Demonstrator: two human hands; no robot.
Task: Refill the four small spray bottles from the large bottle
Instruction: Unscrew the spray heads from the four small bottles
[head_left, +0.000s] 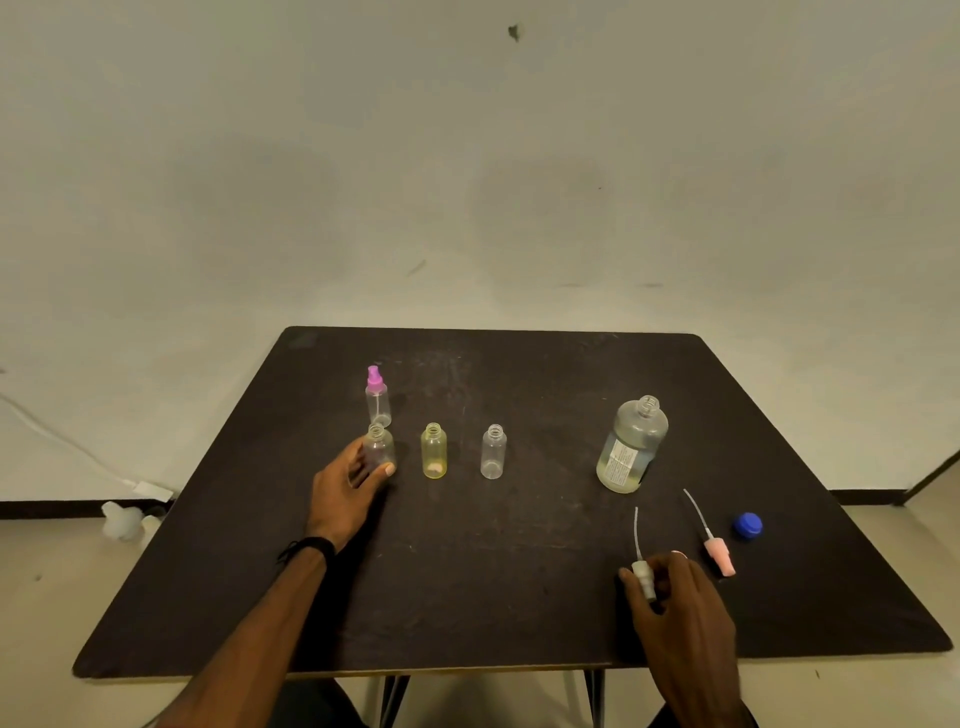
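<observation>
- Table (467, 597): we work on a dark, scuffed top that carries every item of the task.
- Large bottle (631, 447): it stands upright at the right of the table, uncapped, about half full of pale liquid. We judge it the heaviest item, with rigid clear walls. We would grip it round the labelled body, not the narrow neck, and tilt slowly, as the contents will shift.
- Small spray bottles: four stand at the left. The capped bottle (378, 397) with the pink sprayer is furthest back. In front, in a row, stand three open ones: the held bottle (379, 447), the yellow bottle (434, 451) and the clear bottle (493, 452). We judge all four light, thin-walled and easy to tip. Each should be steadied low on its body while filling, since the mouths are narrow.
- Left hand (350, 491): fingers and thumb curl round the lower body of the held bottle.
- Right hand (675, 603): fingertips pinch a white sprayer head (643, 577) just above the table near the front edge. Its thin dip tube points away and looks flexible, so we handle it by the collar.
- Pink sprayer head (719, 556): it lies loose just right of that hand.
- Blue cap (748, 525): it lies near the pink head, small and likely to roll.
</observation>
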